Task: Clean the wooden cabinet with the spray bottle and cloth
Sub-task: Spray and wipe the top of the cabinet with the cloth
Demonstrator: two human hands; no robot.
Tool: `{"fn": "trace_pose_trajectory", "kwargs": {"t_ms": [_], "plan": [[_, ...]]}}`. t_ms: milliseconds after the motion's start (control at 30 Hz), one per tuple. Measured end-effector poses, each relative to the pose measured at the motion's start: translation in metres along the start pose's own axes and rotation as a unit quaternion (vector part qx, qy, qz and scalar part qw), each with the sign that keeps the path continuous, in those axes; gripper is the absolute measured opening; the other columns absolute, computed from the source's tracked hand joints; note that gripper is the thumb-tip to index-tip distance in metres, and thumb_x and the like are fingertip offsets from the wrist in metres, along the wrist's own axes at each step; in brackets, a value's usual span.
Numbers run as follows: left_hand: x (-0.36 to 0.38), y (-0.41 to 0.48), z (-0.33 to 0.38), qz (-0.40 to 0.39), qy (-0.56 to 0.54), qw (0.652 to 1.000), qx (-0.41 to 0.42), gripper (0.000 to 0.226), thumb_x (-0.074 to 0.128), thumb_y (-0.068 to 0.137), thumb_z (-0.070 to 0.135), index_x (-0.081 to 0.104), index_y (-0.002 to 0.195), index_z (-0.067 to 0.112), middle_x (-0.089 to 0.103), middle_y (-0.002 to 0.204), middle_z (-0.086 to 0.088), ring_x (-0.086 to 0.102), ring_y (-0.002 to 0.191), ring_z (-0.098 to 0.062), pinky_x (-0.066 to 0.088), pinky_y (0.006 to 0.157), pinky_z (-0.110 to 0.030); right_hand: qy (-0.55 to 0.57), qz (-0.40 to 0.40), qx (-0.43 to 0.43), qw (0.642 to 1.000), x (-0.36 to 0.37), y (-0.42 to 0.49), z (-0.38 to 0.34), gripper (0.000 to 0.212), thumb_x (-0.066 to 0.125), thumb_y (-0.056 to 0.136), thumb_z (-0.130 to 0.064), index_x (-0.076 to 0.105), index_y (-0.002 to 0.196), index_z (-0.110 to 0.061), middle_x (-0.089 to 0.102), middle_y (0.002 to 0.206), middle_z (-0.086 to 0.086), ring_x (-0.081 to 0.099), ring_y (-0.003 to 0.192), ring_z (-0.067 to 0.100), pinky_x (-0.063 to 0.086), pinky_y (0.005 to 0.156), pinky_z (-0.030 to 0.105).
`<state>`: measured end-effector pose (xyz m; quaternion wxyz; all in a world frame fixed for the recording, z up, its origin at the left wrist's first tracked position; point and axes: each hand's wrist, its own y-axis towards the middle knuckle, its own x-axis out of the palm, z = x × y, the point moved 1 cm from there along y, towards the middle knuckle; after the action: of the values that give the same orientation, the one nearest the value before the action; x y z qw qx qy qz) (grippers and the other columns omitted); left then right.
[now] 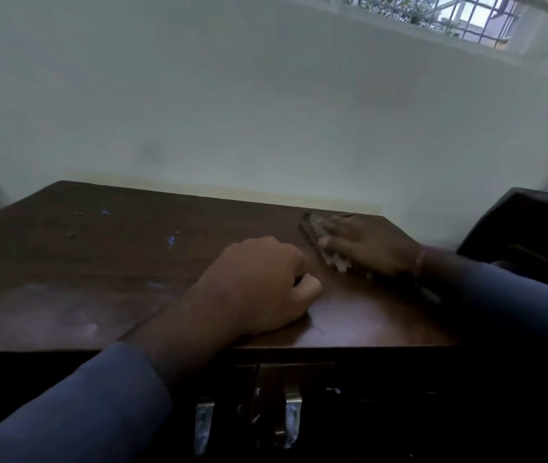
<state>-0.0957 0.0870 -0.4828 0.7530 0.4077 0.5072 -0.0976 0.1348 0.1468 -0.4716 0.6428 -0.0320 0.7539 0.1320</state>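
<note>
Blurred cloth point(324, 243) seemingly under right hand point(369, 245)

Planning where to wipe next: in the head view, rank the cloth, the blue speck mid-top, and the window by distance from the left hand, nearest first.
From the left hand:
1. Cloth, just to its right under the right hand.
2. Blue speck, to its left on the cabinet top.
3. Window, high on the wall, far right.

The cabinet top point(105, 262) is dark brown wood — smooth, with a dull sheen and pale smears. The cloth point(324, 245) looks checked and woven, though blurred. 2 handles point(291, 419) below are shiny metal — the wall point(232, 111) matt, painted.
</note>
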Motion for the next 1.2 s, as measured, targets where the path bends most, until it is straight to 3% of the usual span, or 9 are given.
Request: {"fn": "trace_pose_trajectory", "kwargs": {"t_ms": [67,233,433,500,600,767,933,1100,1200], "plan": [[-0.002,-0.001,-0.002,0.006,-0.002,1.0,0.003,0.039,0.046,0.089,0.039,0.043,0.062,0.011,0.05,0.059,-0.003,0.051,0.058,-0.021,0.039,0.055,-0.031,0.018,-0.056,-0.076,0.995,-0.001,-0.019,0.006,0.058,0.039,0.094,-0.062,0.038,0.146,-0.035,0.029,0.149,-0.024,0.024,0.139,-0.005,0.01,0.114,0.012],[-0.004,-0.003,0.0,0.003,-0.02,1.0,0.004,0.041,0.046,0.088,0.038,0.037,0.056,0.013,0.046,0.053,-0.004,0.045,0.05,-0.019,0.033,0.05,-0.029,-0.017,-0.022,0.137,0.99,-0.008,0.006,0.038,0.065,0.03,0.093,-0.065,0.038,0.146,-0.029,0.033,0.156,0.002,0.028,0.144,0.021,0.02,0.118,0.035],[-0.013,-0.011,0.006,0.109,-0.042,0.989,0.09,0.03,0.044,0.085,0.037,0.046,0.061,0.019,0.051,0.053,-0.002,0.047,0.048,-0.024,0.035,0.047,-0.03,0.055,-0.056,-0.172,0.982,0.002,-0.047,-0.067,0.057,0.028,0.093,-0.055,0.037,0.146,-0.035,0.036,0.149,-0.018,0.031,0.138,0.004,0.022,0.114,0.026],[-0.025,-0.022,0.014,0.142,-0.014,0.984,0.111,0.031,0.048,0.086,0.033,0.035,0.061,0.022,0.04,0.05,0.002,0.036,0.044,-0.021,0.023,0.047,-0.027,0.002,-0.07,-0.014,0.997,-0.004,-0.02,-0.05,0.057,0.028,0.097,-0.058,0.027,0.15,-0.036,0.026,0.158,-0.006,0.022,0.145,0.015,0.017,0.118,0.037],[-0.037,-0.042,-0.008,0.148,0.073,0.985,0.05,0.034,0.051,0.087,0.035,0.035,0.059,0.022,0.046,0.049,0.001,0.045,0.043,-0.024,0.025,0.047,-0.025,-0.077,-0.05,0.106,0.99,0.007,-0.006,-0.074,0.066,0.024,0.095,-0.064,0.02,0.152,-0.032,0.02,0.161,0.005,0.02,0.147,0.024,0.017,0.118,0.044],[-0.056,-0.067,-0.04,0.229,0.07,0.959,-0.155,0.037,0.051,0.092,0.038,0.044,0.061,0.019,0.058,0.056,-0.006,0.058,0.055,-0.033,0.035,0.05,-0.03,-0.003,-0.08,-0.193,0.978,0.006,-0.066,-0.133,0.06,0.021,0.094,-0.062,0.012,0.15,-0.044,0.009,0.158,-0.018,0.007,0.145,0.002,0.005,0.118,0.03],[-0.054,-0.062,-0.03,0.204,0.108,0.962,-0.149,0.036,0.049,0.095,0.038,0.038,0.065,0.02,0.06,0.062,-0.007,0.06,0.057,-0.037,0.031,0.05,-0.029,-0.073,-0.025,0.082,0.994,0.015,-0.024,-0.116,0.059,0.019,0.098,-0.055,0.019,0.152,-0.032,0.022,0.16,0.004,0.022,0.146,0.024,0.016,0.118,0.046],[-0.065,-0.073,-0.036,0.209,0.136,0.959,-0.132,0.036,0.051,0.093,0.037,0.045,0.065,0.016,0.058,0.063,-0.005,0.059,0.058,-0.033,0.03,0.049,-0.029,-0.007,-0.03,-0.127,0.991,0.017,-0.074,-0.17,0.051,0.024,0.101,-0.048,0.024,0.151,-0.036,0.02,0.16,-0.006,0.015,0.148,0.013,0.01,0.119,0.038],[-0.086,-0.101,-0.077,0.23,0.127,0.945,-0.197,0.037,0.048,0.09,0.043,0.044,0.065,0.017,0.056,0.067,-0.005,0.058,0.064,-0.033,0.037,0.053,-0.033,-0.001,-0.047,-0.005,0.999,0.006,-0.072,-0.138,0.049,0.027,0.102,-0.043,0.025,0.151,-0.034,0.021,0.16,-0.003,0.017,0.147,0.014,0.011,0.119,0.039]]}}
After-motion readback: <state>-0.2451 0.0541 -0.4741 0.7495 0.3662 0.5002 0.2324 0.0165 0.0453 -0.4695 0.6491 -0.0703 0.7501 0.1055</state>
